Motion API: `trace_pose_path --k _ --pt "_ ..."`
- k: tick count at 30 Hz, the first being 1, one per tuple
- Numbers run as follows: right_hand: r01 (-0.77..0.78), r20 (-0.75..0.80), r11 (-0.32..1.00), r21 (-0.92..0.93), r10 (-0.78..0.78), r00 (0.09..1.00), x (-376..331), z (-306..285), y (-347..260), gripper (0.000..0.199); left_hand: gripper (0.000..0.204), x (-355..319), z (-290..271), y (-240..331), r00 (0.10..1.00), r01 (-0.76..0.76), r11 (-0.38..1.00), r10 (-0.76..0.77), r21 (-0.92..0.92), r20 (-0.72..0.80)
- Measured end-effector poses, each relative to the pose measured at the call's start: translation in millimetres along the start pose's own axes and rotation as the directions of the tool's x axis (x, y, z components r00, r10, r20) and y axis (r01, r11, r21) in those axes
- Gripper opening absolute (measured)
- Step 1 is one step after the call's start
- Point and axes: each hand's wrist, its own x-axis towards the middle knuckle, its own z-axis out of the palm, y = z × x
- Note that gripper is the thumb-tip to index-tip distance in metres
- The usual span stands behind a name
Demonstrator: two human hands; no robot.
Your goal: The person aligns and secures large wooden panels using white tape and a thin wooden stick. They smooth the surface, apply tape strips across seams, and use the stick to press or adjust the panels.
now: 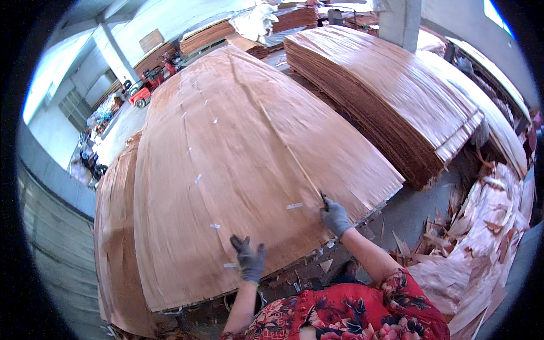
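A broad sheet of thin wood veneer lies on top of a stack in front of me. Short white tape strips dot it in a line running away from me, with another tape strip nearer its middle. My right hand, in a grey glove, is closed around the dark end of a long thin stick, which reaches far out over the sheet. Over the near edge, my gloved left hand has its fingers spread and holds nothing. Beside it lies one more tape strip.
A tall veneer stack stands to the right, across a narrow gap. Torn veneer scraps pile up at the lower right. A concrete pillar rises behind. Red wheeled machinery stands at the far left.
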Motion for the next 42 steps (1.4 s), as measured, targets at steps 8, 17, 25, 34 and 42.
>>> trace_pose_path --k 8,17,25,34,42 --pt "0.108 0.24 0.994 0.002 -0.105 0.965 17 -30 18 0.046 0.086 19 42 46 0.847 -0.119 0.882 -0.15 0.456 0.51" --pt "-0.122 0.283 0.793 0.598 -0.067 0.957 21 -46 49 0.033 0.085 25 40 30 0.743 -0.201 0.807 -0.244 0.555 0.623" --pt "-0.823 0.815 -0.35 0.448 -0.218 0.536 37 -73 36 0.023 0.086 15 41 30 0.772 -0.249 0.788 -0.189 0.563 0.606" --pt "-0.804 0.802 -0.026 0.594 -0.054 0.594 34 -84 51 0.027 0.086 8 40 47 0.834 -0.032 0.898 -0.218 0.439 0.507" --pt "-0.756 0.756 0.035 0.654 -0.027 0.654 10 -120 33 0.029 0.084 -1 44 55 0.904 -0.007 0.925 -0.156 0.38 0.398"
